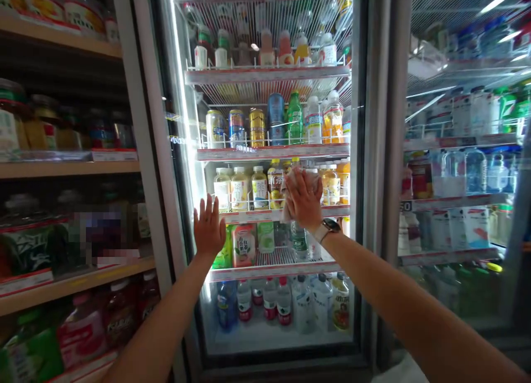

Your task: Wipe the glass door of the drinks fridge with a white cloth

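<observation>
A lit drinks fridge with a glass door [265, 339] stands in front of me. My right hand [305, 198], with a watch on its wrist, presses a crumpled pale cloth [287, 213] to the glass in front of the bottle shelf. Part of the cloth is hidden beneath the palm. To the left, my left hand [208, 225] is raised with its fingers spread, holding nothing. It appears to rest flat on the glass near the door's left side. Behind the glass are tea bottles [239, 188] and a red drink carton [244, 245].
Wooden shelves [66, 170] with jars and bottles run along the left. A metal door frame [384, 151] separates this fridge from another glass-fronted fridge [460, 200] on the right. Inside the middle fridge, cans [257, 127] and bottles line several wire shelves.
</observation>
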`<action>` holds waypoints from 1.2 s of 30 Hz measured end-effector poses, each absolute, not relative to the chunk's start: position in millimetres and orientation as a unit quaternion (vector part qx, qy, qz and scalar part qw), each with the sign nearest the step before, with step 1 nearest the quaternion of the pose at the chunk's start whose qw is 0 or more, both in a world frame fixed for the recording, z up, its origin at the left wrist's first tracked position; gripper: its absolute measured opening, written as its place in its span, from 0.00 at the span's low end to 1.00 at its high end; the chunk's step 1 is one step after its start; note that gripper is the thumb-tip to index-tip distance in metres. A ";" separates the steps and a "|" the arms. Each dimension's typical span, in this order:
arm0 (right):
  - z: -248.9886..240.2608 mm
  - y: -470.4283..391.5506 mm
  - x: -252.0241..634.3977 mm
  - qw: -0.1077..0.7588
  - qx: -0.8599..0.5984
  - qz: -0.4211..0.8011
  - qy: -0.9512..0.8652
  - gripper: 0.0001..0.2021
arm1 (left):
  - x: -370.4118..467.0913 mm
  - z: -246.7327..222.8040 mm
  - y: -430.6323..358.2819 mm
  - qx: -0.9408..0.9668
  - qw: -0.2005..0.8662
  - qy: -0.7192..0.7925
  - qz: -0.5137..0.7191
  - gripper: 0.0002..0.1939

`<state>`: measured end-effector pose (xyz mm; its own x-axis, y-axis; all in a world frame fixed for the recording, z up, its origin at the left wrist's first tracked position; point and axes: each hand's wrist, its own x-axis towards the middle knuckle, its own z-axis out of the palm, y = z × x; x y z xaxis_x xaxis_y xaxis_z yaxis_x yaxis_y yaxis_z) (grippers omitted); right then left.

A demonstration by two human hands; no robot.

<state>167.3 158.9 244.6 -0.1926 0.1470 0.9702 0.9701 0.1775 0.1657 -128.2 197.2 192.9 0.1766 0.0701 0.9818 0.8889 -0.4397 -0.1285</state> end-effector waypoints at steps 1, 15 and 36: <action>233.8 159.3 164.6 0.449 -0.446 -0.458 -0.624 0.29 | -121.0 192.6 193.7 -0.661 0.383 -0.362 -0.534 0.33; 23.8 143.8 174.3 0.347 -0.406 -0.438 -0.723 0.24 | 0.8 183.9 193.9 -0.697 0.409 -0.318 -0.496 0.36; 269.9 172.1 47.4 0.421 -0.411 -0.416 -0.694 0.30 | -167.1 200.3 196.2 -0.617 0.369 -0.405 -0.566 0.34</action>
